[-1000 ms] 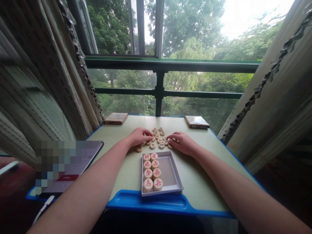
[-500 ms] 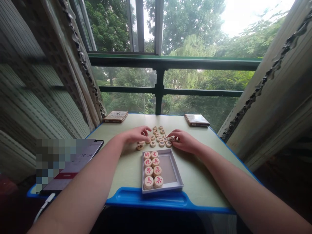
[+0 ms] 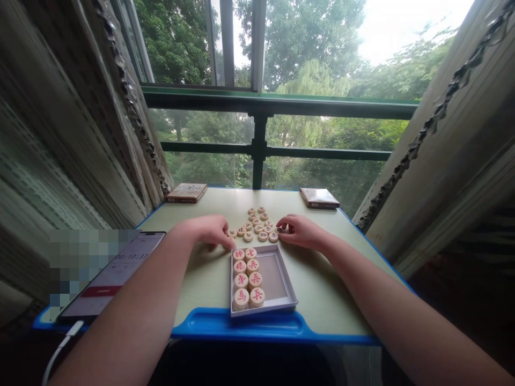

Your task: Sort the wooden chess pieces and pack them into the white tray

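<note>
My left hand [image 3: 211,231] is bent down at the left end of a cluster of round wooden Chinese chess pieces. Its fingers close round a piece [image 3: 230,239] that they largely hide, just off the box's far left corner. On the cluster's right side, my right hand [image 3: 300,231] has thumb and fingertips about another dark-marked piece [image 3: 280,230]. Between the hands lie several dark-marked pieces [image 3: 262,236], face up. Nearer me, a shallow white box [image 3: 290,287] holds red-marked pieces [image 3: 241,280] in two columns on its left side; bare floor shows on its right.
Two flat boxes lie at the table's far corners, one left [image 3: 186,193] and one right [image 3: 319,198]. A phone [image 3: 116,273] with a white cable [image 3: 60,348] is beside my left forearm. The table has a blue edge tray [image 3: 249,326]; curtains flank the window.
My left hand has drawn back left and toward me from the middle of the cluster, uncovering pieces there. My right hand stays at the same piece. The view has shifted slightly.
</note>
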`<state>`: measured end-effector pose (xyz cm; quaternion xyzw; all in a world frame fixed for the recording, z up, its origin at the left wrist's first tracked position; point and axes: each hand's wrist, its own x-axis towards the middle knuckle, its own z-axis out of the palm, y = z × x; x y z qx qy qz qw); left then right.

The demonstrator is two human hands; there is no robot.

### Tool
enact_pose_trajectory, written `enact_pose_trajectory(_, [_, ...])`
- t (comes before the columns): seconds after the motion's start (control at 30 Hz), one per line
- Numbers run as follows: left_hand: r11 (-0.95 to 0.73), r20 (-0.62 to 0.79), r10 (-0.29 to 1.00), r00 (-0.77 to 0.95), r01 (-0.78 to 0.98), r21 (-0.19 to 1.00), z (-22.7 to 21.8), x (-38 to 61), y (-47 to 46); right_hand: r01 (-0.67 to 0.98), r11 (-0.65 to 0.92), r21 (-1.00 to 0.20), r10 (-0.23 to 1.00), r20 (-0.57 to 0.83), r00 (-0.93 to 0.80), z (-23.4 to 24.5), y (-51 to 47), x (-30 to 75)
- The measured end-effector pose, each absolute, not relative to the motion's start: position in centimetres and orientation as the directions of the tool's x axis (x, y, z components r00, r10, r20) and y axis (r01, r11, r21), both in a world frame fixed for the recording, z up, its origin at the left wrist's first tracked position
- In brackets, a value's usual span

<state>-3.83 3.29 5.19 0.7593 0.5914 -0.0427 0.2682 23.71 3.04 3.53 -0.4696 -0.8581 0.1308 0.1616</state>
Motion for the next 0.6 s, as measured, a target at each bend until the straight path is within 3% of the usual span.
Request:
enact_pose_trajectory(0.1, [-0.169,-0.257,0.925,0.278,0.911,0.376,5.6,-3.2,3.2,0.763,0.527,-0.376,0.847,0.158,-0.507,3.8,3.0,23.9])
enact_pose_trajectory(0.27, [-0.324,-0.006,0.925,0.379,0.797,0.51,5.4,-1.6,3.1,0.786,0.487,-0.381,0.873,0.234,-0.427,4.0,2.9,24.0])
enact_pose_trajectory(0.43, [-0.359,0.177,0.933,0.313,0.806,0.471,4.4,-0.5,3.3,0.667,0.635,-0.39,0.771,0.27,-0.577,3.8,2.4,23.6])
enact_pose_trajectory(0.6, [-0.352,0.333,0.918,0.217,0.832,0.428,3.7,-0.3,3.4,0.671,0.643,-0.369,0.765,0.266,-0.586,3.3,2.7,23.6])
